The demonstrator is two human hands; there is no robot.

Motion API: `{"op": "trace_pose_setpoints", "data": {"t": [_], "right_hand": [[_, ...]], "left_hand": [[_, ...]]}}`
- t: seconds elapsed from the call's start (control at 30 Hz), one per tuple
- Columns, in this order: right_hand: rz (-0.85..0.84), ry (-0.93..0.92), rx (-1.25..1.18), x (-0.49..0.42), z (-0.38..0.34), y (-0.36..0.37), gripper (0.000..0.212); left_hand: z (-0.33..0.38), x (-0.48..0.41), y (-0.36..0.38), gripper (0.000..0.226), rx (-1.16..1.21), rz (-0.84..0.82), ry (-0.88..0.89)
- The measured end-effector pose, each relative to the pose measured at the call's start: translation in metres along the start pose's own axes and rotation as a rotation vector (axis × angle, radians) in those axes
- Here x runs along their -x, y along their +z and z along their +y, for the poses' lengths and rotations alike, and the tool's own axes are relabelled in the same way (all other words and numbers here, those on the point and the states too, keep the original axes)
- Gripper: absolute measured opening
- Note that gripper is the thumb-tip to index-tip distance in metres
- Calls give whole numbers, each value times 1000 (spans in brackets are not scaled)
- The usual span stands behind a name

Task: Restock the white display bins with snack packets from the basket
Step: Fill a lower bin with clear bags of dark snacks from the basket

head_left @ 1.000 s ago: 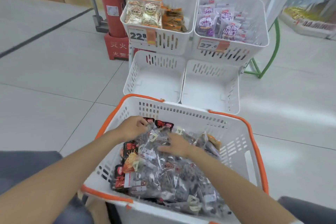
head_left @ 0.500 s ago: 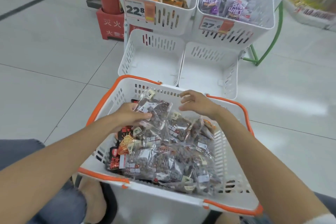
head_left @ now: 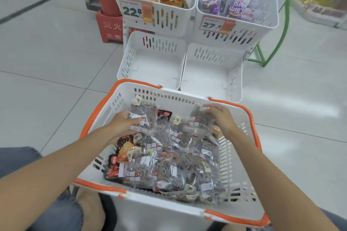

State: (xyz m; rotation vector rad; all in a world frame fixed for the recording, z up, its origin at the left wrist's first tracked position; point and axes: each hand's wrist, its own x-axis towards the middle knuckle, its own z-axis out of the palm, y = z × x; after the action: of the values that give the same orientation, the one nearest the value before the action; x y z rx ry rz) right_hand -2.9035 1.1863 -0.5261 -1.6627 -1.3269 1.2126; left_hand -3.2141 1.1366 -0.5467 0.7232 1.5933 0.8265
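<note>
Change: right hand (head_left: pixel 223 120) has dropped from the far rim since half a second ago and now grips a clear packet (head_left: pixel 197 118).
Right grip: fingers curl over that packet's top, pinching it at the far right of the basket (head_left: pixel 169 96).
Left grip: left hand (head_left: pixel 122 125) holds a second clear packet (head_left: pixel 145 116), thumb across its label.
Pile (head_left: pixel 169 165): snack packets heaped in the basket.
Lower bins (head_left: pixel 129 58): white, side by side just beyond the basket.
Upper bins (head_left: pixel 187 15): stocked, with price tags (head_left: pixel 132 11).

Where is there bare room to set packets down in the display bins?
Bare: the lower left bin, below the 22.8 bin, and the lower right bin, below the 27.6 bin. Crowded: both upper bins and the basket.
</note>
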Motion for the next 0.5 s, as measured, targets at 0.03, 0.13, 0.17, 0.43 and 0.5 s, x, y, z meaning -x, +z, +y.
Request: {"op": "trace_pose_setpoints", "data": {"t": [0.03,0.13,0.17,0.43,0.5], "right_hand": [[-77,3,-129,4,-12,3,19],[-275,26,-273,13,-34,21,22],[-305,7,-243,16,-37,27,22],[-382,-62,-129,30,-51,52,41],[-349,-81,-14,31,-55,54,39]], "left_hand": [[2,1,2,81,59,-12,-16],[17,13,17,57,183,-176,-60],[21,17,23,56,205,-229,-60],[23,28,42,103,183,-249,25],[22,28,43,102,181,-231,47]]}}
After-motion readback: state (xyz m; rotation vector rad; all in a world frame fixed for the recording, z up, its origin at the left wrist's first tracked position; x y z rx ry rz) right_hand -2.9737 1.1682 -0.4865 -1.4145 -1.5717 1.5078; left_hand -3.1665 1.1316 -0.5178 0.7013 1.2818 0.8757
